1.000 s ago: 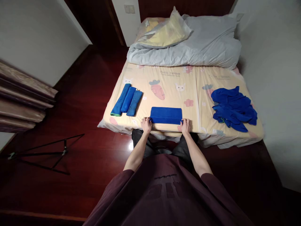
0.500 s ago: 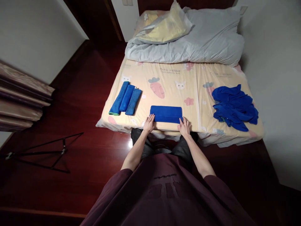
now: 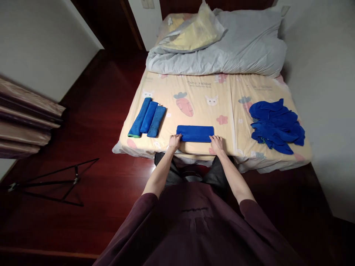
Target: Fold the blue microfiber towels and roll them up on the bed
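A blue towel [image 3: 195,133], folded into a narrow strip, lies crosswise near the front edge of the bed. My left hand [image 3: 175,142] has its fingers curled on the towel's near left corner. At the near right corner, my right hand [image 3: 216,142] grips the towel the same way. To the left lie three rolled or folded blue towels side by side: one with a green edge [image 3: 140,118], a middle one [image 3: 149,117] and a shorter one [image 3: 156,122]. A loose heap of blue towels [image 3: 277,125] rests on the right side of the bed.
The bed [image 3: 199,107] has a yellow printed sheet. A grey quilt [image 3: 244,40] and a yellow pillow [image 3: 194,35] are at its far end. Black tripod legs [image 3: 55,181] stand on the dark red floor [image 3: 116,207] at left, near a striped curtain [image 3: 27,118].
The towel's near edge has been folded over, making the strip slightly narrower. My fingers have gone from lying flat on its corners to curling round them.
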The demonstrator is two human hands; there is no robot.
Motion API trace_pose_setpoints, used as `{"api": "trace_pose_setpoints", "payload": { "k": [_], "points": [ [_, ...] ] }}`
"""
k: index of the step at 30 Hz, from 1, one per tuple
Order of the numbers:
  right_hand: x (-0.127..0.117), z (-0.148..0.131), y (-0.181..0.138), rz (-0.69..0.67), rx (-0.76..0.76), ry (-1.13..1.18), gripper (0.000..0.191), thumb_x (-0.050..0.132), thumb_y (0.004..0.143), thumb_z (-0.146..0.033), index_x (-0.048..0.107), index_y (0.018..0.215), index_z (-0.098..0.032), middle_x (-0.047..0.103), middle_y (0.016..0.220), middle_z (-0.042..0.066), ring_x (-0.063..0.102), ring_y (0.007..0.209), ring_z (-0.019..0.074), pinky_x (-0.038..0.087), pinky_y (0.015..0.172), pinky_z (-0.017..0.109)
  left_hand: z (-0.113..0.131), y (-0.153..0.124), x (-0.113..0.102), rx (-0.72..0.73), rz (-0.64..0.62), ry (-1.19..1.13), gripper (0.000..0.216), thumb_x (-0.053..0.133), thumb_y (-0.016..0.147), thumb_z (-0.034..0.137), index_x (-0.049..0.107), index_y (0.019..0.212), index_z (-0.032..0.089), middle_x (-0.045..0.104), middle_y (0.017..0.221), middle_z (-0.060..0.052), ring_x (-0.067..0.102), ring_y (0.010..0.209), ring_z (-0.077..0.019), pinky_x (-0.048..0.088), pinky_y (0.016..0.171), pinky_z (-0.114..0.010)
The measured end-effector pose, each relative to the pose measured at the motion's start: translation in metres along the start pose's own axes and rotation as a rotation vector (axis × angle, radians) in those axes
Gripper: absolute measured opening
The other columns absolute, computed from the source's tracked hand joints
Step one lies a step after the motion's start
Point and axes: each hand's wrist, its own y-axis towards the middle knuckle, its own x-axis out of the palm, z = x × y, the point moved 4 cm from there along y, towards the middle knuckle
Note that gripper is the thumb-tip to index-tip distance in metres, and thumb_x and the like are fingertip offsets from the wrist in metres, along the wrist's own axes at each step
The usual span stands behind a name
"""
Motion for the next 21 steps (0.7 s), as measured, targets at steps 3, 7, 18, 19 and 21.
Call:
{"api": "trace_pose_setpoints", "payload": {
  "k": [3,7,18,19,21],
  "points": [
    [-0.006,0.004,0.007,-0.032,0.009,-0.005,0.05,0.044,0.095,-0.007,0.065,0.14,-0.017,0.066,0.134,0.017,0.054,0.123,0.0287,0.037,0.106,0.041,-0.009,0.003,-0.003,-0.026,-0.034,-0.024,0.062,0.054,0.084,0.006,0.063,0.144,0.018,0.067,0.141,-0.015,0.066,0.123,-0.0277,0.046,0.111,-0.04],
    [-0.007,0.01,0.008,-0.073,0.0,0.014,0.045,0.049,0.095,-0.009,0.069,0.134,-0.02,0.067,0.134,0.015,0.058,0.123,0.0266,0.041,0.106,0.038,-0.025,0.001,-0.004,-0.047,-0.048,-0.109,0.069,0.062,0.073,0.006,0.067,0.141,0.017,0.069,0.138,-0.014,0.067,0.122,-0.0289,0.049,0.109,-0.035],
    [0.022,0.037,-0.027,-0.101,-0.049,0.396,0.027,0.066,0.093,-0.031,0.075,0.117,-0.021,0.074,0.119,0.009,0.068,0.111,0.0204,0.05,0.098,0.028,-0.049,-0.06,0.008,-0.085,-0.022,-0.636,0.04,0.064,0.087,0.034,0.069,0.122,0.014,0.077,0.114,-0.01,0.073,0.1,-0.0235,0.057,0.094,-0.034],
    [0.026,0.038,-0.03,-0.051,-0.024,0.458,0.025,0.066,0.093,-0.033,0.075,0.113,-0.02,0.075,0.115,0.009,0.069,0.108,0.0207,0.052,0.096,0.029,-0.048,-0.064,0.01,-0.106,0.002,-0.68,0.04,0.062,0.089,0.036,0.068,0.122,0.014,0.076,0.115,-0.011,0.072,0.101,-0.023,0.057,0.094,-0.034],
    [0.033,0.039,-0.036,0.021,0.055,0.571,0.028,0.065,0.093,-0.04,0.074,0.104,-0.017,0.075,0.108,0.01,0.07,0.101,0.0219,0.054,0.09,0.031,-0.045,-0.068,0.014,-0.162,0.042,-0.723,0.038,0.059,0.092,0.04,0.067,0.118,0.014,0.076,0.113,-0.011,0.071,0.102,-0.0225,0.057,0.092,-0.033]
  ]
}}
